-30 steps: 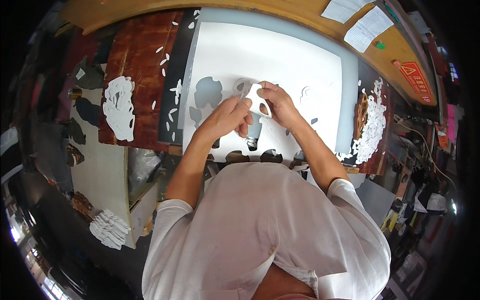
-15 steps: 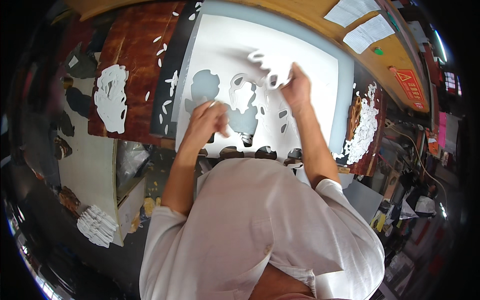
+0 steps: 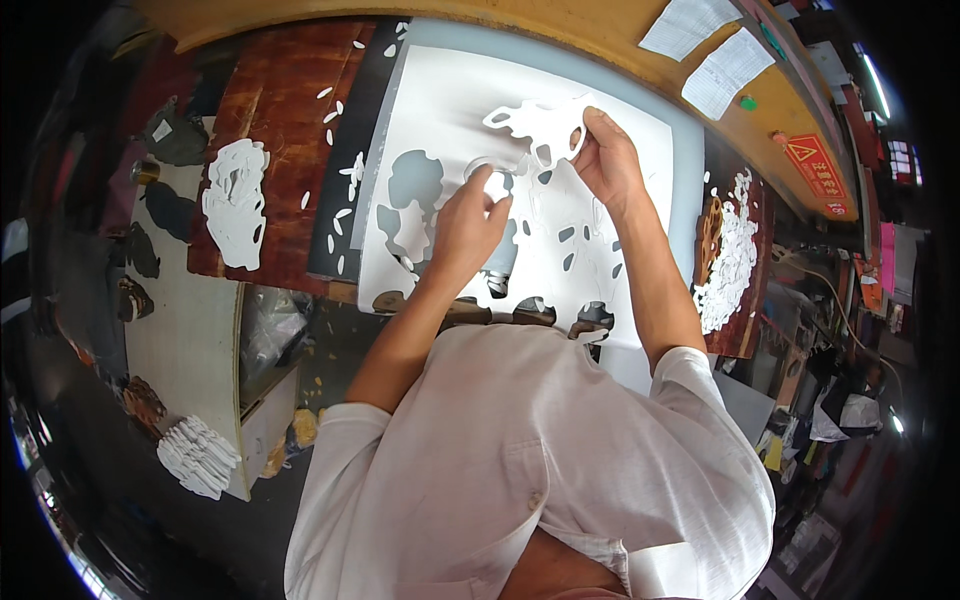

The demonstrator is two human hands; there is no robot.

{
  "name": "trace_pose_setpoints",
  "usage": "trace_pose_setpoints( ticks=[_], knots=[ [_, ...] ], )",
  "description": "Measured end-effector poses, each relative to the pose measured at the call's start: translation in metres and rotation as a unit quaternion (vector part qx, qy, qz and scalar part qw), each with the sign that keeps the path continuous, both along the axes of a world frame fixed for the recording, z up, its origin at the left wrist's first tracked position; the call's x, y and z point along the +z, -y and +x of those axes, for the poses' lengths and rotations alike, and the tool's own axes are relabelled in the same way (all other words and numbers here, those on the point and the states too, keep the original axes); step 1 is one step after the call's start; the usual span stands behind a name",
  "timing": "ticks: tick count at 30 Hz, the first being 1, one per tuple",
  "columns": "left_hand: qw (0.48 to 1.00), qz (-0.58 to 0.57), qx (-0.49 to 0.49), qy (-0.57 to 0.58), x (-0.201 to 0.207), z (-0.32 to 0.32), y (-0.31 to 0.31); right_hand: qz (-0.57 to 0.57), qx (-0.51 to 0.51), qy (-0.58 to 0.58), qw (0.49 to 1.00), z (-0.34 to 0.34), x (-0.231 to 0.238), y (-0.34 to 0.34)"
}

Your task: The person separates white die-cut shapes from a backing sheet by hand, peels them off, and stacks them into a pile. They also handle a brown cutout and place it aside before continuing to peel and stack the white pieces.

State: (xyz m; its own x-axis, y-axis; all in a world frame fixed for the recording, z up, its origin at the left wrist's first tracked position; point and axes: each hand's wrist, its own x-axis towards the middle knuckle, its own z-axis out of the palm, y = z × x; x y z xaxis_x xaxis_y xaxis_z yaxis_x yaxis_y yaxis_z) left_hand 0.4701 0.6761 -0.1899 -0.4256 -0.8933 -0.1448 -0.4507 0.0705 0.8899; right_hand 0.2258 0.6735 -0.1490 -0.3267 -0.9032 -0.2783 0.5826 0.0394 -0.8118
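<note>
A large white sheet (image 3: 440, 90) with several cut-out openings lies over a grey-blue board (image 3: 690, 140) in front of me. My right hand (image 3: 608, 165) pinches a thin white cut-out piece (image 3: 535, 122) by its right end, holding it above the sheet. The piece has a wavy outline with holes in it. Left of it, my left hand (image 3: 468, 225) is bent over the sheet. Its thumb and forefinger close on a smaller white piece (image 3: 496, 186) beside an opening; the other fingers are mostly hidden.
A stack of white cut pieces (image 3: 235, 210) lies on the red-brown board at left. Small white scraps (image 3: 340, 215) dot the dark strip beside it. At right is a heap of white offcuts (image 3: 735, 260) next to a brown cutting die (image 3: 709, 235). A yellow machine beam (image 3: 600, 55) spans the back.
My left hand has moved right and slightly up, from the left openings to the middle of the sheet. The white piece in my right hand has swung flatter, and that hand has shifted slightly right.
</note>
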Motion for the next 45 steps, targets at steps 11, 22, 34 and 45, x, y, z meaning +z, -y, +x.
trace_pose_setpoints(
  ticks=[11, 22, 34, 45],
  knots=[
    [0.975, -0.121, 0.016, 0.187, -0.03, -0.015, 0.007, -0.108, -0.058, -0.064, 0.99, 0.015, 0.048, -0.037],
    [0.988, -0.022, -0.154, -0.026, -0.043, 0.044, 0.045, -0.05, 0.371, -0.203, 0.905, 0.05, 0.088, -0.165],
    [0.985, -0.05, -0.167, -0.007, -0.027, 0.023, 0.008, -0.099, -0.15, 0.007, 0.984, -0.024, 0.048, -0.174],
    [0.984, 0.112, -0.124, -0.064, -0.032, 0.027, 0.011, -0.069, -0.193, 0.036, 0.978, -0.034, 0.014, -0.154]
  ],
)
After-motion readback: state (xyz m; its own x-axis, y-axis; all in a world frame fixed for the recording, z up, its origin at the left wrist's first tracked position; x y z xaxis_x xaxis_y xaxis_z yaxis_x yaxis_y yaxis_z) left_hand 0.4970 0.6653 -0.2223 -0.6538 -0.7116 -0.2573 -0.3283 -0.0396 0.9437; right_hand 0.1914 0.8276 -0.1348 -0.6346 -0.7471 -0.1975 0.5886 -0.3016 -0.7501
